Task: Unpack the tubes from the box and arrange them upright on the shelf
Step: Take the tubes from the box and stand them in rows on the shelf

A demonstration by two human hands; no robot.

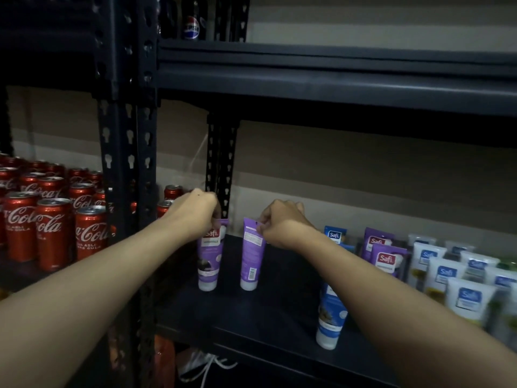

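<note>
Forearms fill the lower frame; left hand (195, 211) pinches the crimped top of a purple plastic tube (209, 261), logo facing out. The right hand (282, 224) pinches the top of a second purple plastic tube (251, 256), back label out. Both stand cap-down at frame centre on the black metal shelf (251, 317), apart. Risk: narrow caps, tall bodies. A skewed release tips one, possibly onto its neighbour or towards the blue-and-white tube (330, 317) lower right.
</note>
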